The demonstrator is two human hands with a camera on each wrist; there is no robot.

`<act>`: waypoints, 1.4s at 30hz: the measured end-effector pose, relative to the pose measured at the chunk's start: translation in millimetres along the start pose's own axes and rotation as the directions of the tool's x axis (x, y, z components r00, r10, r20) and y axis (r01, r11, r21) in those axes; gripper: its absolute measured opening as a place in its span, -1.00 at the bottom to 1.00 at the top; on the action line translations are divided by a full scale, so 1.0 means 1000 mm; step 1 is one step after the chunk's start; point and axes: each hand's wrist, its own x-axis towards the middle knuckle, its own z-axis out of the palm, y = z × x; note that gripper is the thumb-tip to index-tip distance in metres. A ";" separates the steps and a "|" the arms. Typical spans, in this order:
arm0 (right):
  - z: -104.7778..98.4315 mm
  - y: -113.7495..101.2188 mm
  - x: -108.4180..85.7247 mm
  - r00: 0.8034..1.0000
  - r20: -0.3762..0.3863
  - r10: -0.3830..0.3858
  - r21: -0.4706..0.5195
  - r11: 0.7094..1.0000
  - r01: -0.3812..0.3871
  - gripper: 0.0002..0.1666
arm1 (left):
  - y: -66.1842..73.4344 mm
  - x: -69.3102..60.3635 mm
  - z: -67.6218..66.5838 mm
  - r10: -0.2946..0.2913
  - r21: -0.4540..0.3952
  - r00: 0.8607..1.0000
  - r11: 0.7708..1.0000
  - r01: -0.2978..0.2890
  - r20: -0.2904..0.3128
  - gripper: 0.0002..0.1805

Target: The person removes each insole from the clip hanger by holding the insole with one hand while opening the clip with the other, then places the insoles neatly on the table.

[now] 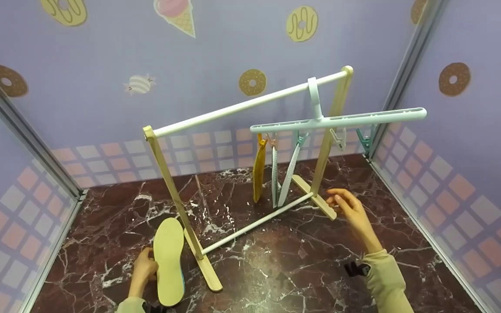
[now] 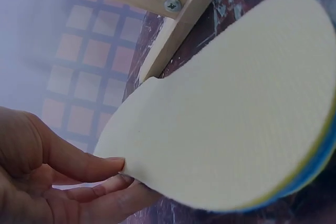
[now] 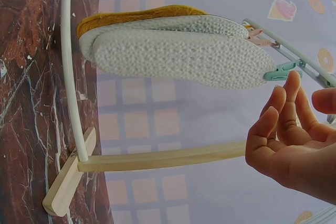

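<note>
A pale yellow insole (image 1: 168, 261) with a blue layer at its edge is pinched along its side by my left hand (image 1: 145, 266). The left wrist view shows thumb and fingers on the insole (image 2: 220, 114). My right hand (image 1: 349, 208) holds nothing, its fingers loosely bent, to the right of the rack's far foot. From a pale blue clip hanger (image 1: 363, 119) hang a mustard insole (image 1: 259, 171) and two grey-white textured insoles (image 1: 288, 176), each in a clip. A white clip (image 1: 339, 138) and a dark green clip (image 1: 365, 141) hang without insoles.
The hanger hooks over the white top bar (image 1: 233, 108) of a wooden rack, whose near post (image 1: 168, 182) stands right of the left hand. A lower white bar (image 1: 255, 224) joins its feet. Purple patterned walls (image 1: 215, 52) surround the dark red marbled tabletop (image 1: 276, 269).
</note>
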 end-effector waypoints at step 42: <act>-0.001 0.003 0.001 0.997 0.037 -0.062 0.014 0.998 0.062 -0.60 | 0.082 -0.042 -0.004 0.318 0.020 0.946 0.948 -0.317 -0.061 -0.82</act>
